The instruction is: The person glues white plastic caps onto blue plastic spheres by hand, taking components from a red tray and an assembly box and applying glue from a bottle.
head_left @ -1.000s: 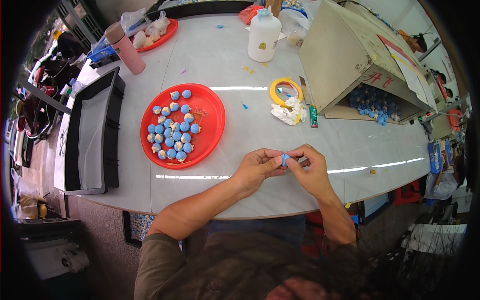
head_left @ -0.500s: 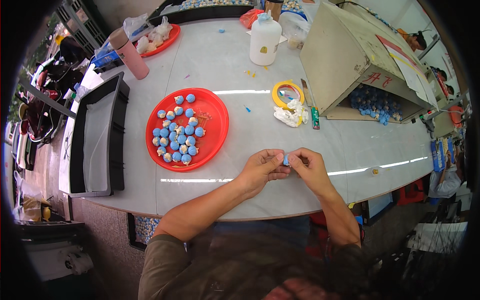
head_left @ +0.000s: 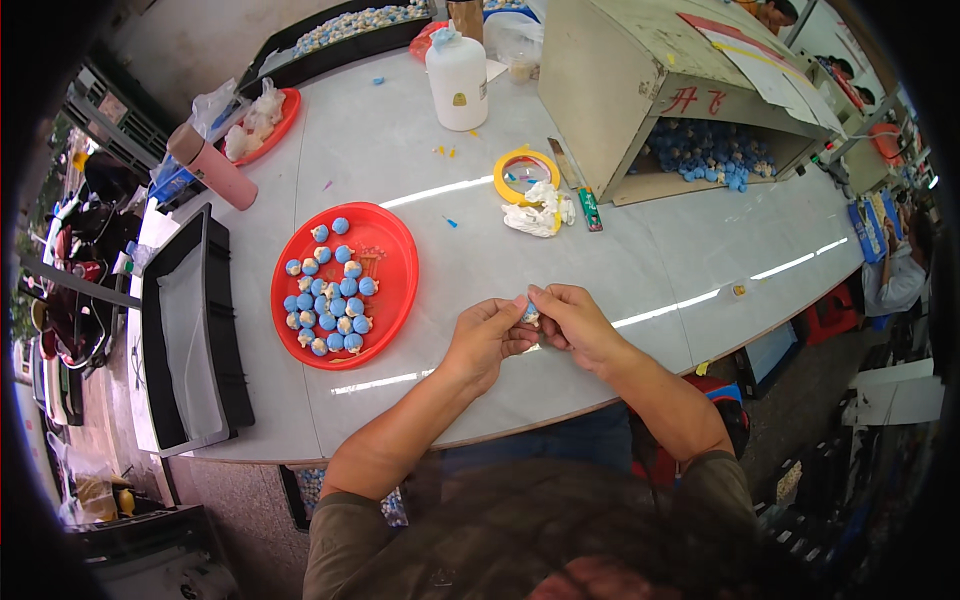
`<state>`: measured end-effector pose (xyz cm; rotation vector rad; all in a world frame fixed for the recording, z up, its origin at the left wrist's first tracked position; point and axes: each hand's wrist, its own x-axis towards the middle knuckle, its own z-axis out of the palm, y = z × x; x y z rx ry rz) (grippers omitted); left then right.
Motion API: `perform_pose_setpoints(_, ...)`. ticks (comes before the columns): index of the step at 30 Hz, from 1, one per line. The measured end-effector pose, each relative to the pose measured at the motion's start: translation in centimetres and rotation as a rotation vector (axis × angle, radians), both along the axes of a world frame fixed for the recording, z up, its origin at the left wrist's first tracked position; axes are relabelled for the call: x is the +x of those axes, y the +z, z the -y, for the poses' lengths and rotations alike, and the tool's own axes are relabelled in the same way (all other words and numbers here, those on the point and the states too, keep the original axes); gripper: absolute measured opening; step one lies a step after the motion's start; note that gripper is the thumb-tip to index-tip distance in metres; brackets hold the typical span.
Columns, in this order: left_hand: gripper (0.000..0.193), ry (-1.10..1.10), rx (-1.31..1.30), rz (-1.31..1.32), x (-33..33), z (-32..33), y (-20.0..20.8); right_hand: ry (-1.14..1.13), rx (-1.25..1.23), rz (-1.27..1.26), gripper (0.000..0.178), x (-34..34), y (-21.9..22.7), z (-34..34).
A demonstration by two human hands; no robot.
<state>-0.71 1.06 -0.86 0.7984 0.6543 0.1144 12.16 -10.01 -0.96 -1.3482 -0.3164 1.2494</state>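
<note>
Near the front of the table, my left hand (head_left: 482, 342) and my right hand (head_left: 578, 328) meet with fingertips pinched round one small blue-and-cream figure piece (head_left: 531, 315). Fingers hide much of it; a patch with cream shows between the thumbs. To the left of my hands lies a round red tray (head_left: 402, 262). Several round pieces (head_left: 338, 304) of blue and cream sit in it, mostly toward its left and middle.
A black tray (head_left: 225, 330) stands at the left, with a pink bottle (head_left: 212, 170) behind it. Beyond my hands are a white bottle (head_left: 458, 85), yellow tape roll (head_left: 508, 178), crumpled tissue (head_left: 540, 212) and green-handled cutter (head_left: 589, 208). An open box (head_left: 600, 90) holds blue pieces.
The head view has turned and shifted, so the table appears tilted. Both hands still pinch the piece, which now shows some cream where mainly blue showed before.
</note>
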Motion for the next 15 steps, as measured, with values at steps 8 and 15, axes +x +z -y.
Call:
perform_pose_setpoints(8,0.021,-0.021,0.047,-0.041,0.09,-0.34,-0.37,-0.004,0.012,-0.057,0.031,-0.21,-0.43,0.0)
perform_pose_setpoints(15,0.022,0.006,0.062,-0.048,0.41,-0.04,-0.33,0.002,0.056,-0.073,0.029,-0.14,-0.07,0.03)
